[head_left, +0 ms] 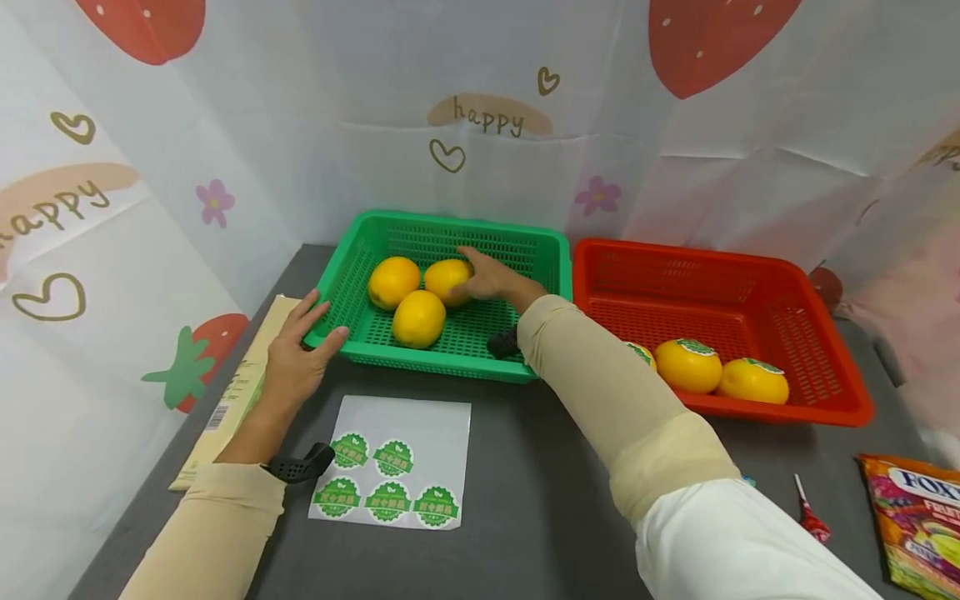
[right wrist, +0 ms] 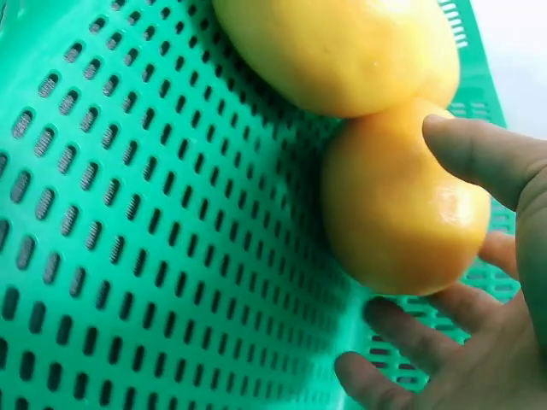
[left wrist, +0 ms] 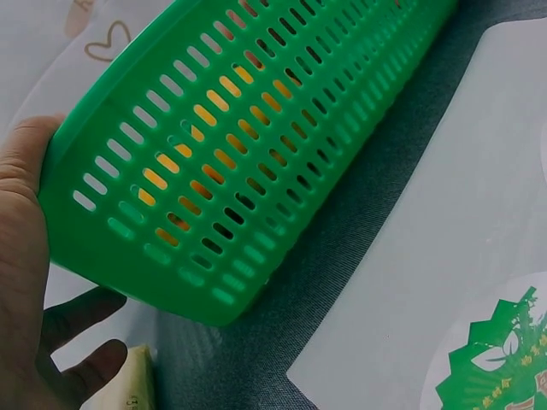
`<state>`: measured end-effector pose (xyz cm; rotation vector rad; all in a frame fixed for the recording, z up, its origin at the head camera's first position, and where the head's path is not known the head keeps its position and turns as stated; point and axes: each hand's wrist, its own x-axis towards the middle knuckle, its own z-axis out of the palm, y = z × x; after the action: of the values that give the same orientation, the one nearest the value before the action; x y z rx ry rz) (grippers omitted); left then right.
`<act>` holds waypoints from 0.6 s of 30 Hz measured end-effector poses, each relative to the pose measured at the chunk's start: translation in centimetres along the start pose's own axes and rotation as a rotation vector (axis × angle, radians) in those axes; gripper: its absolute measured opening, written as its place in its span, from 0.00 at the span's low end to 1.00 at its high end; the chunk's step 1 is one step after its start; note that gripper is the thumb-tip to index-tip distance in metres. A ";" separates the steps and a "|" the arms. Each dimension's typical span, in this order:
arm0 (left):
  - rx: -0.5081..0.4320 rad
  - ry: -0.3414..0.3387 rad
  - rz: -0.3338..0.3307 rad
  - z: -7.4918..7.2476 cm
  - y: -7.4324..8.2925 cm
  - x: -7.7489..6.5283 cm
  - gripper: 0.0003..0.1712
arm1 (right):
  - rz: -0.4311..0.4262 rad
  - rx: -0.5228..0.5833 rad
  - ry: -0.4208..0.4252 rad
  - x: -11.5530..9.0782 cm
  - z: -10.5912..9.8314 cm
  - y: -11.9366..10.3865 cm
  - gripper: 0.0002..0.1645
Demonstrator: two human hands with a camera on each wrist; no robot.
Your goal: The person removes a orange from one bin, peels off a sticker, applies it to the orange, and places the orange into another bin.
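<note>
Three oranges lie in a green plastic basket [head_left: 450, 363]: one at the left [head_left: 393, 282], one in front [head_left: 418, 319] and one on the right [head_left: 447, 281]. Around that right-hand orange [right wrist: 402, 205] my right hand [head_left: 487, 275] is spread, its thumb overlapping the fruit in the right wrist view and the other fingers beside it. My left hand [head_left: 298, 354] rests at the basket's near left corner. Its thumb lies along the front rim and its fingers extend along the left side, as the left wrist view [left wrist: 26, 231] also shows.
A red basket [head_left: 825, 358] at the right holds oranges with green labels [head_left: 686, 367], one partly behind my right sleeve. A sticker sheet [head_left: 408, 417] lies before the green basket. A yellowish packet [head_left: 225, 417] is at the left, a lollipop [head_left: 812, 521] and candy bag [head_left: 915, 525] at the right.
</note>
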<state>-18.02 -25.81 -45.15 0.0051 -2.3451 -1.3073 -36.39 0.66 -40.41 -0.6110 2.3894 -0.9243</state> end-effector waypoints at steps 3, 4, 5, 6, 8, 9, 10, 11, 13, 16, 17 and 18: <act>-0.013 0.010 0.007 0.0 -0.1 0.1 0.30 | 0.018 -0.002 -0.007 0.2 0.5 0.0 0.53; -0.019 0.008 0.010 0.2 0.0 0.1 0.29 | 0.028 -0.006 0.000 0.2 0.6 0.1 0.52; -0.024 0.006 0.013 0.3 0.1 0.1 0.29 | 0.039 -0.010 0.014 0.1 0.6 0.2 0.51; -0.027 0.004 0.016 0.4 0.1 0.2 0.29 | 0.046 -0.013 0.031 0.0 0.7 0.3 0.50; -0.026 0.003 0.014 0.6 0.1 0.2 0.29 | 0.054 -0.027 0.070 -0.1 0.8 0.4 0.47; -0.022 0.005 0.013 0.6 0.1 0.1 0.30 | 0.056 -0.035 0.085 -0.2 0.8 0.4 0.45; -0.021 0.006 0.012 0.6 0.1 0.1 0.30 | 0.052 -0.047 0.097 -0.3 0.8 0.4 0.44; -0.020 0.008 0.011 0.6 0.1 0.1 0.30 | 0.047 -0.062 0.105 -0.4 0.7 0.4 0.43; -0.013 0.012 0.005 0.4 0.0 0.0 0.30 | 0.034 -0.099 0.115 -0.8 0.6 0.3 0.43; -0.012 0.008 0.002 0.1 0.1 -0.1 0.30 | 0.013 -0.122 0.126 -1.5 -0.1 0.2 0.44; -0.011 0.008 0.001 0.0 0.1 -0.1 0.30 | 0.008 -0.125 0.129 -1.8 -0.4 0.1 0.44; -0.009 0.008 -0.001 -0.1 0.2 -0.1 0.30 | -0.001 -0.120 0.133 -2.2 -0.7 0.0 0.44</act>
<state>-17.84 -25.79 -45.01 0.0088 -2.3328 -1.3164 -35.11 2.18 -39.35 -0.6124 2.5783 -0.8503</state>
